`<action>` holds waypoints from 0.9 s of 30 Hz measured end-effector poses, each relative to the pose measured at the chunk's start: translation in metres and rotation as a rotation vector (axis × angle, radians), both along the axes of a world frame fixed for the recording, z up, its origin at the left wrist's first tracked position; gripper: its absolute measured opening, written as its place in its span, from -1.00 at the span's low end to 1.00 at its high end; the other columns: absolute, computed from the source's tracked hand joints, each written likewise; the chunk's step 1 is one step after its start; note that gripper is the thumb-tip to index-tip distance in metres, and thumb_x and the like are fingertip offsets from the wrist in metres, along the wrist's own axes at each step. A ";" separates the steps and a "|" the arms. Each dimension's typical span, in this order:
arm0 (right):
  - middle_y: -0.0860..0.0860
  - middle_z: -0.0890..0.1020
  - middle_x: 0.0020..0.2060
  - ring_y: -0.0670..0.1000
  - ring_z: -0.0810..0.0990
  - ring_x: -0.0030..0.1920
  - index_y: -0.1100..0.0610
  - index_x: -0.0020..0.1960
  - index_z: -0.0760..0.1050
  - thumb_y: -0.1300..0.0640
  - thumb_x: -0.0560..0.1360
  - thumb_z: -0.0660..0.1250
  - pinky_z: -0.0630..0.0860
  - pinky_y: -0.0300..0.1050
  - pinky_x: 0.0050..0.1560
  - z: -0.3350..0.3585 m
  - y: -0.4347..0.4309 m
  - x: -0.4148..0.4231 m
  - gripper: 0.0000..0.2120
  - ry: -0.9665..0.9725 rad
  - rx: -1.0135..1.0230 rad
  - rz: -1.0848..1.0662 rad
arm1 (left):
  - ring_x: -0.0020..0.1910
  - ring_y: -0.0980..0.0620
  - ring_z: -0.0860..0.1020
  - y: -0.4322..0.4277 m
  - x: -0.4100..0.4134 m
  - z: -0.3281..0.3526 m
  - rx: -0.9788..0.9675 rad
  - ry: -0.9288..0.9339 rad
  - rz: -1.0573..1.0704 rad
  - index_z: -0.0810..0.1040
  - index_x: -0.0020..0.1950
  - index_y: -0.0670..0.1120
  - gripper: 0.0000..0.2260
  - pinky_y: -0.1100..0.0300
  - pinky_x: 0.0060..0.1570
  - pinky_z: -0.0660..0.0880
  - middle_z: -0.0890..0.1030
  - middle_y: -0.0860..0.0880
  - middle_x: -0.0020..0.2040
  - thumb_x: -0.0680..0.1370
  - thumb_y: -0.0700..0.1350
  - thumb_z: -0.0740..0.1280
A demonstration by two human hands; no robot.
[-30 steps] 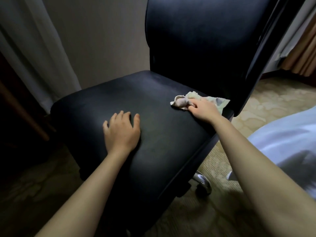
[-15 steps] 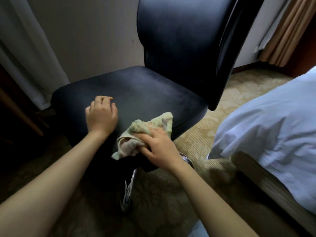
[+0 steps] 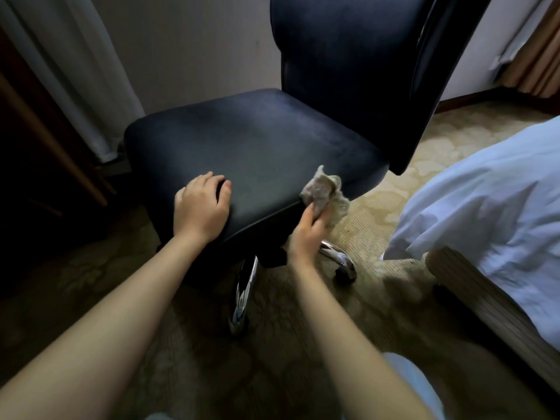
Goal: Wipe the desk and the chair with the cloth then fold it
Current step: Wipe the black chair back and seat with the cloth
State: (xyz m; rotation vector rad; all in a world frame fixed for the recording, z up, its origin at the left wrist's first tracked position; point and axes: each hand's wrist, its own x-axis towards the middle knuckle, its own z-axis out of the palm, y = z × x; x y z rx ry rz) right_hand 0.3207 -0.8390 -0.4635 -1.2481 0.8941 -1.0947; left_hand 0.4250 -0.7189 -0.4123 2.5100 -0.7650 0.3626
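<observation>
The chair (image 3: 257,140) seat is dark, matt, velvety cloth, its legs (image 3: 242,301) at 6 o'clock polished chrome. The cloth (image 3: 325,194) looks rough, nubbly terry; the carpet (image 3: 394,189) is low-pile, the bedding (image 3: 485,201) smooth fabric.

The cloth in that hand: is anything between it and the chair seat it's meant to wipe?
Nothing visible. The right hand grips the cloth at the front right corner of the chair seat. The left hand rests on the front edge, off to the cloth's left and apart from it.

Left hand (image 3: 201,209) and right hand (image 3: 306,234) bare, pale blue clothing (image 3: 407,386) below.
</observation>
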 end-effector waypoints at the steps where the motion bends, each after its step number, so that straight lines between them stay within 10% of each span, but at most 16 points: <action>1: 0.26 0.18 0.43 0.05 0.18 0.43 0.27 0.46 0.20 0.18 0.60 0.18 -0.01 -0.50 0.32 -0.002 0.024 -0.002 -0.54 -0.016 0.006 0.042 | 0.36 -0.07 0.38 0.002 -0.002 0.001 -0.020 -0.012 -0.002 0.52 0.27 -0.11 -0.65 0.00 0.29 0.25 0.49 -0.11 0.32 0.63 0.01 0.10; 6: 0.11 0.20 0.38 -0.04 0.19 0.42 -0.01 0.40 0.28 -0.01 0.50 0.18 0.04 -0.41 0.39 -0.008 0.102 -0.021 -0.53 -0.042 -0.030 0.256 | 0.29 -0.10 0.46 0.006 -0.022 0.007 0.020 -0.079 -0.116 0.55 0.23 -0.11 -0.47 0.01 0.22 0.33 0.53 -0.13 0.28 0.51 0.16 0.00; 11: 0.17 0.46 0.32 0.10 0.39 0.36 0.23 0.35 0.41 -0.14 0.44 0.13 0.24 -0.09 0.40 -0.001 0.060 -0.036 -0.39 0.050 -0.051 0.157 | 0.28 -0.10 0.49 0.008 -0.043 -0.006 0.282 -0.198 -0.272 0.52 0.29 -0.09 -0.48 -0.02 0.20 0.39 0.53 -0.12 0.29 0.51 0.16 0.03; 16: 0.21 0.33 0.40 0.13 0.27 0.43 0.25 0.41 0.33 0.10 0.56 0.20 0.08 -0.37 0.30 0.043 -0.028 -0.030 -0.54 0.148 -0.211 -0.086 | 0.19 -0.11 0.56 0.014 -0.035 -0.006 0.331 -0.263 -0.272 0.56 0.24 -0.13 -0.52 0.00 0.11 0.46 0.58 -0.13 0.21 0.53 0.13 0.09; 27: 0.16 0.53 0.19 0.18 0.37 0.28 0.02 0.23 0.52 -0.23 0.32 -0.13 0.15 0.04 0.35 0.046 -0.090 -0.017 -0.30 0.847 -0.957 0.339 | 0.05 -0.09 0.62 0.056 0.020 -0.020 0.301 -0.597 -0.272 0.60 0.20 -0.09 -0.66 0.04 0.01 0.40 0.61 -0.09 0.17 0.59 -0.01 0.12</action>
